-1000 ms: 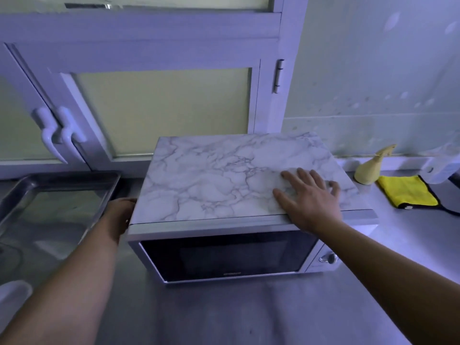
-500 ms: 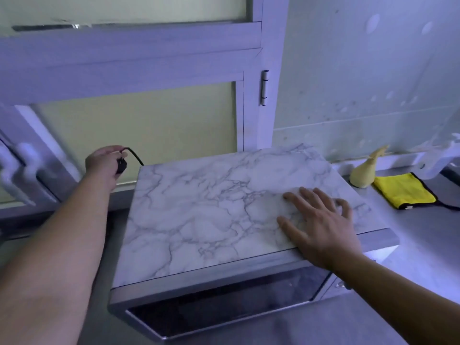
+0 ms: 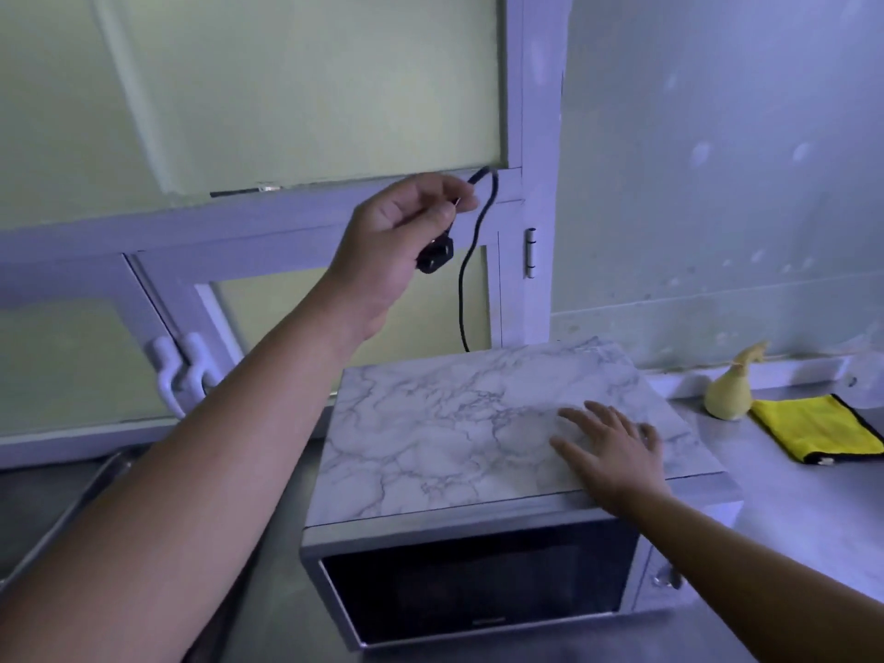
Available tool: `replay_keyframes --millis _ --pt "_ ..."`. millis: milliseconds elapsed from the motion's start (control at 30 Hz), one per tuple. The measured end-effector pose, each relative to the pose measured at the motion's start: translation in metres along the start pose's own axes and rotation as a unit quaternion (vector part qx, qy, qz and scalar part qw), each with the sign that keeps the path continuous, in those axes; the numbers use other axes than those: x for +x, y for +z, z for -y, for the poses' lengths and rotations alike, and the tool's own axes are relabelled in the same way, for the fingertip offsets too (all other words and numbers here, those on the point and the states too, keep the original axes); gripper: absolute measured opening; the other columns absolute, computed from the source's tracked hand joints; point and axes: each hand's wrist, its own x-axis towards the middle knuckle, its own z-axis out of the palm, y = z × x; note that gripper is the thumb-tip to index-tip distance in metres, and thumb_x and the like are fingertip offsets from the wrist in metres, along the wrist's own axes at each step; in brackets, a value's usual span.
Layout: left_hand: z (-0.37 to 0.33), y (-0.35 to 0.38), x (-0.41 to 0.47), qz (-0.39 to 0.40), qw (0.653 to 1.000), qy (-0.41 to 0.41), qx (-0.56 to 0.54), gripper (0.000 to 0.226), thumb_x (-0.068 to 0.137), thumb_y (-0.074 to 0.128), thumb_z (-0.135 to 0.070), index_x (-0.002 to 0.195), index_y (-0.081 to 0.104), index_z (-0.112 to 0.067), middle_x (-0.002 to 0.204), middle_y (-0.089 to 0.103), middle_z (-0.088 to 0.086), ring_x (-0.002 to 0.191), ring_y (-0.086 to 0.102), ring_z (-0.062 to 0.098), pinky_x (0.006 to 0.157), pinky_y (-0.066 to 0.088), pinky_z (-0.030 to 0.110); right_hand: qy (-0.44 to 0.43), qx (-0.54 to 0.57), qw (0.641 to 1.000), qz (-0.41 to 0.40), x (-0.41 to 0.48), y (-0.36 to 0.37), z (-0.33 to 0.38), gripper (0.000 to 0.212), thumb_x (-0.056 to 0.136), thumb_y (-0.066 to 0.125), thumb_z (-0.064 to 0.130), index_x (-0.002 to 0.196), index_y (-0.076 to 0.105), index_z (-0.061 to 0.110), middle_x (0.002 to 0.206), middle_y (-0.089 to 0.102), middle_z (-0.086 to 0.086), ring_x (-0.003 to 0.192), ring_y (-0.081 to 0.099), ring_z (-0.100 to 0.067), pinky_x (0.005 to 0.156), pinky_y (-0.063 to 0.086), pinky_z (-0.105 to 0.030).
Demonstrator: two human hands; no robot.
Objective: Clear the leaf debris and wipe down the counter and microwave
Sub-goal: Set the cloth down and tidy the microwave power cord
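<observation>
Right now we seem to be clearing the way rather than wiping. Our left hand (image 3: 406,222) is up in front of the window frame (image 3: 535,136), its fingers curled round the black cord (image 3: 471,260) close to the plug (image 3: 434,260). The plug hangs just under the palm, and the cord loops down and disappears behind the microwave (image 3: 454,447). Our right hand (image 3: 612,452) lies flat on the microwave's marbled top near the front right corner, fingers straight and spread, gripping nothing. The microwave sits on the grey counter (image 3: 803,509). To its right, well apart from either hand, lie the yellow cloth (image 3: 813,425) and a pale spray bottle (image 3: 727,394) just beside it. We can make out no leaf debris from this angle. We judge that the cord needs parking somewhere out of the way, perhaps on the microwave's top, so it does not trail over the surface. One hand must then be freed to reach for the cloth.
</observation>
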Motion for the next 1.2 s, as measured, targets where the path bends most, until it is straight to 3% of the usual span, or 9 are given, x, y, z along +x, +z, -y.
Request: replay_keyframes --millis 67,133,233,333,533,733,867,1033,1200 --pt "-0.021 0.019 -0.026 0.042 0.999 -0.008 -0.003 0.022 0.100 0.053 -0.008 0.107 0.069 -0.022 0.113 0.074 0.001 0.096 0.064 0.003 0.077 0.045 0.018 0.034 0.213 0.976 0.023 -0.001 -0.022 0.004 0.037 0.100 0.043 0.055 0.121 0.067 0.036 0.148 0.051 0.001 0.139 0.041 -0.019 0.117 0.020 -0.044" --pt "-0.033 0.041 -0.055 0.084 0.996 -0.026 -0.021 0.025 0.100 0.052 -0.005 0.113 0.067 -0.021 0.109 0.075 0.000 0.085 0.064 0.000 0.070 0.044 0.014 0.073 0.449 0.888 0.074 -0.004 -0.056 0.014 0.053 0.102 0.035 0.056 0.101 0.077 0.023 0.129 0.067 -0.005 0.123 0.056 -0.023 0.105 0.034 -0.042" --pt "-0.043 0.090 -0.097 0.153 0.987 -0.043 -0.036 0.031 0.099 0.053 0.000 0.122 0.064 -0.018 0.112 0.074 0.006 0.099 0.066 0.007 0.080 0.047 0.014 0.101 0.566 0.788 0.220 -0.007 -0.121 0.019 0.072 0.095 0.029 0.068 0.088 0.082 0.020 0.107 0.076 -0.004 0.105 0.064 -0.024 0.100 0.035 -0.049" --pt "-0.044 0.148 -0.126 0.237 0.971 -0.024 0.004 0.036 0.099 0.055 -0.003 0.131 0.061 -0.020 0.119 0.071 0.001 0.103 0.066 0.006 0.084 0.046 0.014 0.032 0.628 0.709 0.320 -0.012 -0.181 0.015 0.053 0.088 0.053 0.055 0.089 0.079 0.009 0.112 0.074 -0.013 0.104 0.071 -0.032 0.096 0.049 -0.053" --pt "-0.028 0.201 -0.137 0.296 0.950 -0.077 0.056 0.062 0.094 0.066 -0.022 0.140 0.037 -0.050 0.116 0.067 -0.010 0.085 0.061 0.010 0.084 0.054 0.023 -0.012 0.580 0.775 0.249 -0.024 -0.257 -0.021 0.047 0.103 0.043 0.032 0.062 0.062 0.018 0.113 0.074 -0.005 0.119 0.065 -0.025 0.100 0.047 -0.048" --pt "0.042 0.197 -0.090 0.073 0.951 -0.287 0.089 0.030 0.095 0.064 -0.014 0.121 0.055 -0.024 0.114 0.068 0.016 0.081 0.062 0.020 0.080 0.053 0.035 -0.084 0.541 0.830 0.103 -0.052 -0.308 -0.111 0.041 0.104 0.042 0.029 0.067 0.053 0.016 0.109 0.074 0.001 0.119 0.064 -0.020 0.109 0.041 -0.046" --pt "0.089 0.198 -0.046 0.002 0.925 -0.337 0.175 0.041 0.091 0.064 -0.015 0.131 0.053 -0.019 0.102 0.067 0.007 0.082 0.062 0.020 0.077 0.056 0.037 -0.183 0.547 0.817 0.026 -0.067 -0.324 -0.171 0.039 0.096 0.051 0.034 0.062 0.060 0.016 0.109 0.073 -0.001 0.117 0.063 -0.014 0.102 0.041 -0.041" --pt "0.132 0.228 0.006 -0.006 0.900 -0.345 0.266 0.050 0.089 0.061 -0.016 0.137 0.049 -0.023 0.087 0.059 -0.001 0.073 0.055 0.020 0.071 0.045 0.031 -0.139 0.592 0.793 0.033 -0.043 -0.289 -0.235 0.036 0.090 0.048 0.037 0.064 0.061 0.017 0.111 0.071 0.001 0.121 0.063 -0.024 0.104 0.041 -0.045" --pt "0.179 0.251 0.049 0.034 0.859 -0.335 0.386 0.066 0.090 0.063 -0.022 0.150 0.037 -0.024 0.131 0.056 0.009 0.108 0.059 0.027 0.084 0.043 0.029 -0.077 0.601 0.795 0.028 0.000 -0.256 -0.294 0.029 0.092 0.055 0.026 0.069 0.063 0.011 0.095 0.073 -0.004 0.104 0.069 -0.022 0.104 0.045 -0.050"
